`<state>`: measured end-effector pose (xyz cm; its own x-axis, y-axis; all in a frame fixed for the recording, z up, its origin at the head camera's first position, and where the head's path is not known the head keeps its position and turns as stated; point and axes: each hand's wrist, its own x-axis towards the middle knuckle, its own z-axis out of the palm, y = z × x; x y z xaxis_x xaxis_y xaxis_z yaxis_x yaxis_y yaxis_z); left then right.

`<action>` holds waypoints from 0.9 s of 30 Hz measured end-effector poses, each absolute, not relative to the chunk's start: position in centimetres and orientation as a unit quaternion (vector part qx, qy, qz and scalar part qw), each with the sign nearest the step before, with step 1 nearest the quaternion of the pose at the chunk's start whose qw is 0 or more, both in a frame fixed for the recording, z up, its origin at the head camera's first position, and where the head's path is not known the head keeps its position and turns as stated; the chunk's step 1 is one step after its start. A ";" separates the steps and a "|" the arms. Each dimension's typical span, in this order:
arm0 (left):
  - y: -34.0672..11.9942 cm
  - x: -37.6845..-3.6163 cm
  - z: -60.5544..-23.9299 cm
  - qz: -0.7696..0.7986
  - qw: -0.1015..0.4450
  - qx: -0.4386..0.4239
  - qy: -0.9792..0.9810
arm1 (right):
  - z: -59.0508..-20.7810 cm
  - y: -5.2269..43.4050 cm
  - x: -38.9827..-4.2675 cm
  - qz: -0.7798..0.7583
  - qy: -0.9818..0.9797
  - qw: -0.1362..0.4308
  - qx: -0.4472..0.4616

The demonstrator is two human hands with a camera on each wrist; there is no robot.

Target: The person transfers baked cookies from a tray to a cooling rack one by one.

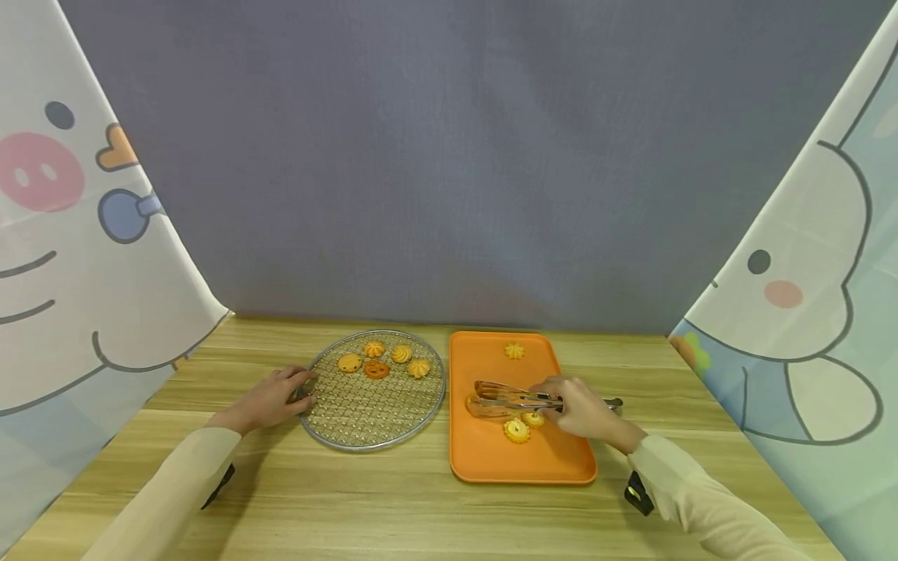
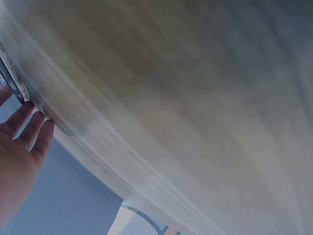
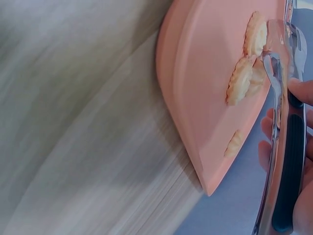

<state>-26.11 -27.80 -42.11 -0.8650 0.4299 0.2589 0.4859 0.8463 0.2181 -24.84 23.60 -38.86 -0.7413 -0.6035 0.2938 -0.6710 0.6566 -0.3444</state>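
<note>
Zero legible writing; tongs point(image 1: 515, 399), cookies point(image 1: 517, 430)

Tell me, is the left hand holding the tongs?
No, the right hand grips the tongs over the orange tray, while the left hand rests at the wire rack.

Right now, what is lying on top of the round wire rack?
Five cookies sit on the far part of the round wire rack, four pale and one darker orange. The left hand touches its rim, hiding a little of the edge.

left hand point(image 1: 270, 399): flat, fingers straight | right hand point(image 1: 581, 407): grip closed
</note>
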 end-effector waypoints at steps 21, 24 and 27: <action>-27.8 -26.2 -42.3 -0.140 0.104 -0.247 -0.953 | -38.9 23.3 -25.0 0.226 -0.908 0.081 0.343; -27.8 -26.2 -42.2 -0.140 0.098 -0.244 -0.955 | -38.9 23.3 -25.0 0.227 -0.908 0.084 0.341; -27.8 -26.1 -42.1 -0.140 0.096 -0.242 -0.955 | -38.9 23.2 -25.1 0.225 -0.907 0.087 0.344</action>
